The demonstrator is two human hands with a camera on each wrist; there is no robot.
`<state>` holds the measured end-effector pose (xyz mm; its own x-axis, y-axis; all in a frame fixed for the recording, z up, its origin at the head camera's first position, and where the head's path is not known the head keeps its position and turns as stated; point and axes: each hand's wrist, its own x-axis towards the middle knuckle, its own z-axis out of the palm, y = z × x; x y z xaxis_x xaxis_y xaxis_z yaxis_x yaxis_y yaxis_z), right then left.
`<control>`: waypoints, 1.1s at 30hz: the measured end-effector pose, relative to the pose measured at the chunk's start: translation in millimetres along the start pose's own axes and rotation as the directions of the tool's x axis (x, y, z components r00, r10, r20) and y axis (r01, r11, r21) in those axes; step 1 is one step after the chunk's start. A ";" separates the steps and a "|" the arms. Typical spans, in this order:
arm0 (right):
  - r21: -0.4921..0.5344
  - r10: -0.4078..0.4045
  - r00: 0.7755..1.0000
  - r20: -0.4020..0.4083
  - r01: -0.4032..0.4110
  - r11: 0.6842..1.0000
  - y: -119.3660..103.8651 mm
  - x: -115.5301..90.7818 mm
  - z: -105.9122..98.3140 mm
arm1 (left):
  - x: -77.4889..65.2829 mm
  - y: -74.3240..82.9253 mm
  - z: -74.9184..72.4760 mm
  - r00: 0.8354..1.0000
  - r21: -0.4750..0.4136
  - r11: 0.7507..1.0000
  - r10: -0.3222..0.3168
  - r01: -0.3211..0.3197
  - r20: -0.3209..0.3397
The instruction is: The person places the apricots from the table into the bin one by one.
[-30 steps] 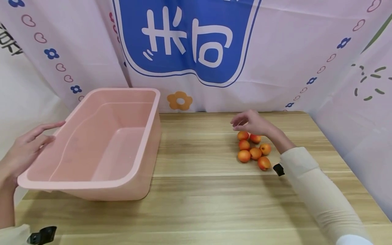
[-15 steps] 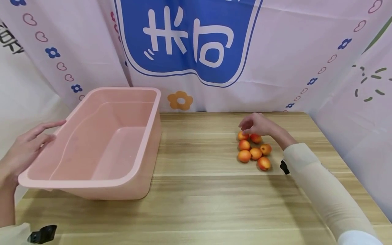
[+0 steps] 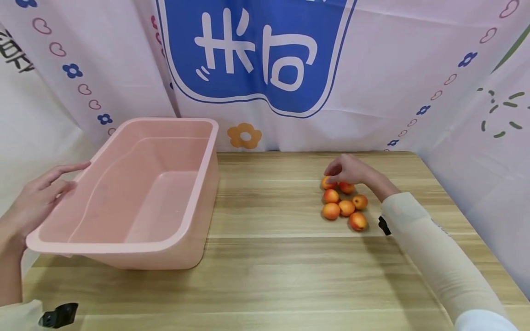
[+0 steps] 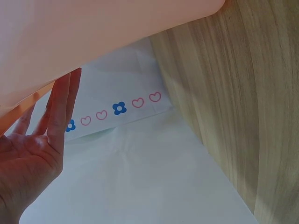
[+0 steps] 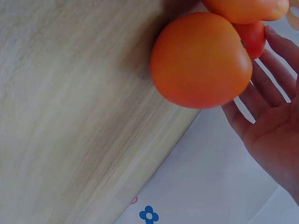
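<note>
Several orange-red apricots (image 3: 346, 208) lie in a loose cluster on the wooden table at the right. My right hand (image 3: 351, 170) reaches over the back of it, thumb and fingertips pinching the rearmost left apricot (image 3: 326, 184). Another apricot (image 5: 198, 60) looms close in the right wrist view, hiding part of the fingers. On the left stands a large pink plastic tub (image 3: 209, 184) with nothing inside. My left hand (image 3: 37, 197) touches its left rim from outside; in the left wrist view the fingers (image 4: 60, 107) extend nearly straight up against the tub's outer side.
The wooden table (image 3: 269, 276) ends at the back against a printed cloth (image 3: 372, 82) with a blue sign. A white cloth side wall (image 3: 488, 174) runs along the right edge. The tub's left rim reaches beyond the table's left edge.
My right hand has come down and slightly right, and its thumb and fingers have closed round the rear left apricot. The left hand and the tub stay in place.
</note>
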<state>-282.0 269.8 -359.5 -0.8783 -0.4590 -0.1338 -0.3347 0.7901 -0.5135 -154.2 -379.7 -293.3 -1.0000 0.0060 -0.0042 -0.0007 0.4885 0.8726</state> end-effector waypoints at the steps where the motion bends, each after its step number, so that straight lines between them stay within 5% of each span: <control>1: -0.003 -0.006 1.000 -0.002 0.006 1.000 0.3 0.4 0.4 | -0.1 0.1 -0.4 1.000 -0.002 1.000 0.005 -0.005 -0.001; 21: 0.002 0.028 0.999 -0.015 -0.028 1.000 -6.7 -1.4 -0.1 | -1.2 -2.6 -2.1 1.000 -0.014 1.000 0.005 -0.005 0.008; 33: 0.081 -0.039 0.995 -0.095 0.047 0.996 -13.9 -3.4 -2.5 | -0.3 -0.2 -5.3 1.000 -0.057 0.998 -0.011 0.012 0.014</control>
<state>-275.2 261.3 -349.8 -0.8930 -0.4489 -0.0325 -0.3469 0.7325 -0.5858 -153.9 -384.4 -291.0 -0.9997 0.0126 -0.0202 -0.0127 0.4380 0.8989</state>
